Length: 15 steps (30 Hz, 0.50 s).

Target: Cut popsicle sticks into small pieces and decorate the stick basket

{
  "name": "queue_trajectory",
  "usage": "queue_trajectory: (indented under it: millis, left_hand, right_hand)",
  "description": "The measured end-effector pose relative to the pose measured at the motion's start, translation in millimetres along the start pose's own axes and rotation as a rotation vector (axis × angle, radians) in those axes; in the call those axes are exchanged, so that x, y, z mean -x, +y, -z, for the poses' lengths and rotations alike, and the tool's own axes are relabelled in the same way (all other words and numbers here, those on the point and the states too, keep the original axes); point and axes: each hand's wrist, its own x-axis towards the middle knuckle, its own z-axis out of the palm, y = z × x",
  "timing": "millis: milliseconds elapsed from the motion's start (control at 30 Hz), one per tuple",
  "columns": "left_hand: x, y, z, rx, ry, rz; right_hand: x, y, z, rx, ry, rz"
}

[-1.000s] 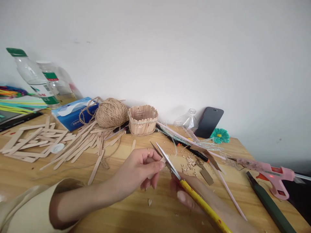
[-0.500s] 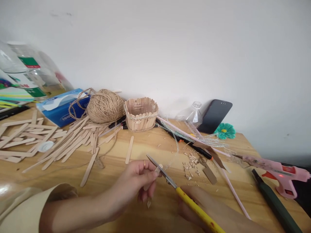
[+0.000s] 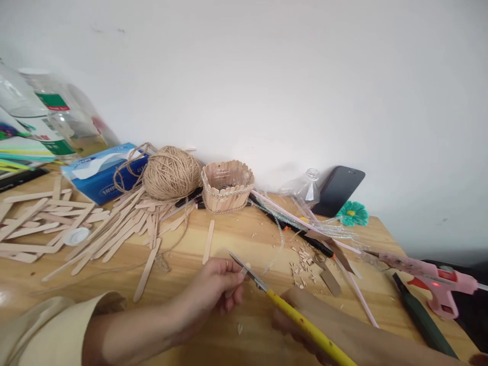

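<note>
My left hand is closed in a pinch on a short wooden craft stick, its rounded tip showing past the fingers. In my right hand is a pair of scissors with long yellow handles; the fingers wrap round them, partly hidden underneath. The metal blades point away to the left and lie against the stick's end. Below my left hand is a small wood chip. Another whole craft stick lies just beyond the left hand.
A small basket of craft sticks stands by the wall, beside a twine ball and a blue tissue pack. Loose sticks cover the left. Wood scraps, a phone and a pink glue gun are rightward.
The wood chip, just under my left fingers before, is now lower and apart from them. The scissors still meet the stick. The whole view has shifted slightly.
</note>
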Motion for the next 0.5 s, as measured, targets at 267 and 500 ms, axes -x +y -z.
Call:
queue_trajectory:
  millis: [267,500]
  left_hand:
    - [2.8,-2.3,1.2,0.027,-0.051,-0.032]
    - [6.6,-6.4,-1.1,-0.025,-0.127,-0.018]
  right_hand:
    - [0.3,-1.1,8.9,-0.12,-0.133,-0.235]
    - [8.8,1.0,7.9,-0.143,-0.119,-0.197]
